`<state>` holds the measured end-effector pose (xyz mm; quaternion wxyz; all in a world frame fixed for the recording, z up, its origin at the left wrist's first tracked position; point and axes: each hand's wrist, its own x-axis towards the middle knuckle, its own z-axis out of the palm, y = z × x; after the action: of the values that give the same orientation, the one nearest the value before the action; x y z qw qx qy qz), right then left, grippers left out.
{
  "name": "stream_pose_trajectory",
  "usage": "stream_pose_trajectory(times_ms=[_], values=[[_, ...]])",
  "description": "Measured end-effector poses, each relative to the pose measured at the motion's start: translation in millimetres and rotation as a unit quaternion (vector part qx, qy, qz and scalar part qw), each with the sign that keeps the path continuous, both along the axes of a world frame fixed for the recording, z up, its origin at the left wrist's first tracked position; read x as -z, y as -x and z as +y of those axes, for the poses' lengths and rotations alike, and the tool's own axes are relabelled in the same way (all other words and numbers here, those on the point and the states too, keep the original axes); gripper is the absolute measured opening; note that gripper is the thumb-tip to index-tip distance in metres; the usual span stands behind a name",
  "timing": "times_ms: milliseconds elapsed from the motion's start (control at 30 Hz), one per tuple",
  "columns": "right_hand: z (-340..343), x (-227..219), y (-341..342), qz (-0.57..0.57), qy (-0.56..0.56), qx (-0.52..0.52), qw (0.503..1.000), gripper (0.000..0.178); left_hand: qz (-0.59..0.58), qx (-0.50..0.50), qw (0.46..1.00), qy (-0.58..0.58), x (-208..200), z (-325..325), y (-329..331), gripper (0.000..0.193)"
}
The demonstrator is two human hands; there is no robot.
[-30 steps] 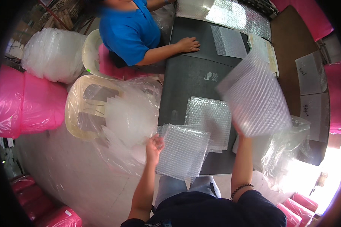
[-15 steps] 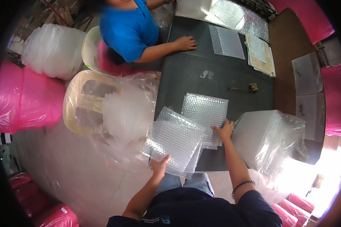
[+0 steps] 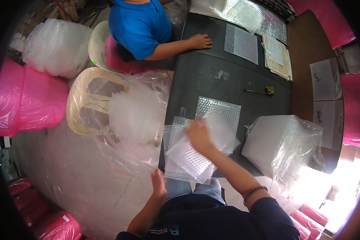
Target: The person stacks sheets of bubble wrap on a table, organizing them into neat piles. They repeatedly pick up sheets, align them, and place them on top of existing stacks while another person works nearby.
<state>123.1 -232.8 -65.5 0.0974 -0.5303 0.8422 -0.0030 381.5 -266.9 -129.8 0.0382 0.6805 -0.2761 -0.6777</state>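
Observation:
My right hand (image 3: 199, 136), blurred by motion, is closed on the left part of a bubble wrap sheet (image 3: 222, 130), which lies askew and is smeared too. Below it is a loose stack of clear bubble wrap sheets (image 3: 188, 170) at the table's near edge. More bubble wrap (image 3: 218, 105) lies partly covered just beyond, to the right. My left hand (image 3: 159, 183) is beside the stack's lower left corner, fingers stretched upward, holding nothing I can see.
A plastic-wrapped white block (image 3: 270, 138) stands right on the dark table (image 3: 232, 64). A tape measure (image 3: 269, 91), papers (image 3: 277, 56) and another bubble sheet (image 3: 241, 44) lie farther back. A co-worker's hand (image 3: 200, 41) rests at the far left edge. Chairs (image 3: 78, 86) hold plastic sheets.
My right hand has moved left from the right pile's edge, bringing a bubble wrap sheet over the near stack. My left hand has let go of the stack's corner and dropped slightly left.

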Motion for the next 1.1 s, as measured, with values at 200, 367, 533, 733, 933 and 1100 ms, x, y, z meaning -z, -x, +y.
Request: stream_pose_trajectory(times_ms=[200, 367, 533, 733, 933, 1100], values=[[28, 102, -19, -0.226, 0.140, 0.058, 0.962, 0.056, -0.007, 0.540, 0.642, 0.544, 0, -13, 79, 0.069], [86, 103, 68, -0.051, 0.088, 0.583, 0.806, 0.089, -0.074, 0.502, 0.632, 0.586, 27, 15, 78, 0.066], [125, 82, 97, -0.288, 0.286, 0.541, 0.737, 0.046, -0.060, 0.474, 0.678, 0.559, 18, 16, 82, 0.059], [140, -24, 30, -0.301, 0.371, 0.173, 0.861, 0.014, 0.115, 0.306, 0.858, 0.397, 53, -17, 65, 0.050], [167, 50, -29, -0.262, 0.210, 0.152, 0.929, 0.026, 0.007, 0.324, 0.884, 0.337, 36, -33, 75, 0.072], [177, 105, -48, -0.438, 0.219, 0.643, 0.589, 0.057, 0.040, 0.343, 0.908, 0.237, 31, -3, 85, 0.076]])
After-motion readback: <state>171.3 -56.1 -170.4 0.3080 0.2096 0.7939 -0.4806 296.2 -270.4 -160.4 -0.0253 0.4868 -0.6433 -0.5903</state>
